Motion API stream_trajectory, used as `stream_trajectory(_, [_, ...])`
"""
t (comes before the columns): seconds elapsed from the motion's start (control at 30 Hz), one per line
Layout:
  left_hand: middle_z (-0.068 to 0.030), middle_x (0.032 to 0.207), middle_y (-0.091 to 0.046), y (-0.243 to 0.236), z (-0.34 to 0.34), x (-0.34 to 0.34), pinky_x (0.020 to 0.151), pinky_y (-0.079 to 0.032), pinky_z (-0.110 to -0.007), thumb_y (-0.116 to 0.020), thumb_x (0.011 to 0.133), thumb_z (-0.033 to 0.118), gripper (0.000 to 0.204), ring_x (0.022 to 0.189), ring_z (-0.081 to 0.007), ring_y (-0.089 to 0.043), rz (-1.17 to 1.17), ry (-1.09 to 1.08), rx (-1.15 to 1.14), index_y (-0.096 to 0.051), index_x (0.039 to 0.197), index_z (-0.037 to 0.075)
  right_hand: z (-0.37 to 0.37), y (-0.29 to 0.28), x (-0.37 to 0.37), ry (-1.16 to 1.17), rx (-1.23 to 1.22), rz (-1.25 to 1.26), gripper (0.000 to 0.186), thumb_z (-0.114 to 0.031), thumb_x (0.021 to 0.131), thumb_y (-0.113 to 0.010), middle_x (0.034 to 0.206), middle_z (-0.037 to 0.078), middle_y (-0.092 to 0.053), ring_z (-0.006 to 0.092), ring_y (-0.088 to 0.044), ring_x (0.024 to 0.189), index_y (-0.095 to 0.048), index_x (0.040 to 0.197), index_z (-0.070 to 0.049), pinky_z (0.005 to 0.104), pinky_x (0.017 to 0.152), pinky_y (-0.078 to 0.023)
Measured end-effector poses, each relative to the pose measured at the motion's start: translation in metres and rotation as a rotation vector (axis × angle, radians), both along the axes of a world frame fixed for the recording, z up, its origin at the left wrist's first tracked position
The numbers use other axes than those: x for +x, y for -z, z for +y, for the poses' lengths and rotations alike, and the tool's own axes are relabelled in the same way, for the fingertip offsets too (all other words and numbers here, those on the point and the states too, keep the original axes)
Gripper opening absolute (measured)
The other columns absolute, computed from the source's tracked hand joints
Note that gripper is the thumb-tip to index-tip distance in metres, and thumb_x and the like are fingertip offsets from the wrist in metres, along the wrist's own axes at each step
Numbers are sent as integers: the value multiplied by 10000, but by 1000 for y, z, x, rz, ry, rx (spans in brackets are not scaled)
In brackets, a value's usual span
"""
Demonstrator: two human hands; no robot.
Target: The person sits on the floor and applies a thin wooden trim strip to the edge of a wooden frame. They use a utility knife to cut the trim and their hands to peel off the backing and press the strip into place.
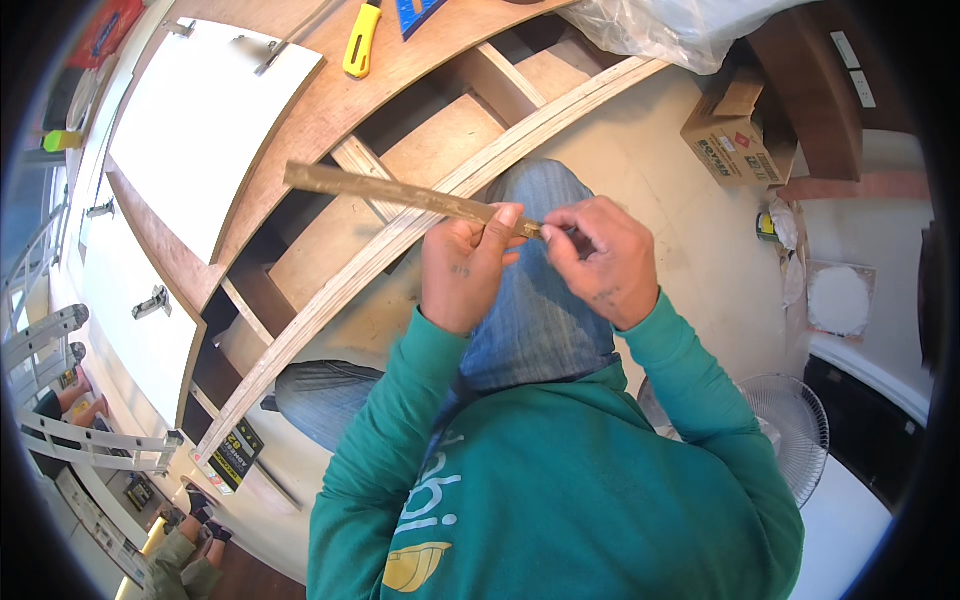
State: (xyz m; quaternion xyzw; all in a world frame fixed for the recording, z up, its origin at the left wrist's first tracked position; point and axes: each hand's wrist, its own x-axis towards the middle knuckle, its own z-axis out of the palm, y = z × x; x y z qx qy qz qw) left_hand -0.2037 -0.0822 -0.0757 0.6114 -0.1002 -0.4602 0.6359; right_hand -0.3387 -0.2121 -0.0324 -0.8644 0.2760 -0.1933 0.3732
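Note:
A long, narrow brown strip (385, 190) with a wood-like look slants over the front edge of a wooden cabinet frame (440, 192). My left hand (465, 268) is closed around its lower part, the thumb lying along the top. At the strip's near end my right hand (606, 255) pinches with thumb and forefinger, apparently on the strip's tip; the fingers hide the exact contact. The strip's far end sticks out free above the open compartments. Both hands are over my jeans-clad knee (540, 300).
White door panels (200, 130) with hinges lie on the frame at left. A yellow-handled cutter (361, 42) and a blue tool (416, 14) rest at the top. Plastic sheeting (665, 30), a cardboard box (735, 140) and a fan (790, 425) stand right; a ladder (50, 345) and other people's legs (185, 550), left.

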Motion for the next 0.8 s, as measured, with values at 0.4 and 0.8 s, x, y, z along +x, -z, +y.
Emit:
stream_trajectory(0.4, [-102, 1053, -816, -24, -9, -31, 845, -630, -307, -729, 1111, 210, 333, 953, -153, -752, -84, -132, -65, -779, 1251, -87, -8, 9, 1, -7, 9, -120, 123, -23, 909, -795, 1001, 136, -778, 304, -779, 852, -796, 1031, -3, 388, 743, -649])
stream_trajectory(0.8, [-136, 1068, -817, -53, -17, -35, 879, -653, -313, -716, 1117, 232, 358, 983, -154, -759, -27, -173, -124, -773, 1224, -104, 4, -11, -14, 133, 23, -280, 142, -4, 914, -792, 1077, 156, -781, 306, -788, 913, -792, 1056, 4, 385, 792, -650])
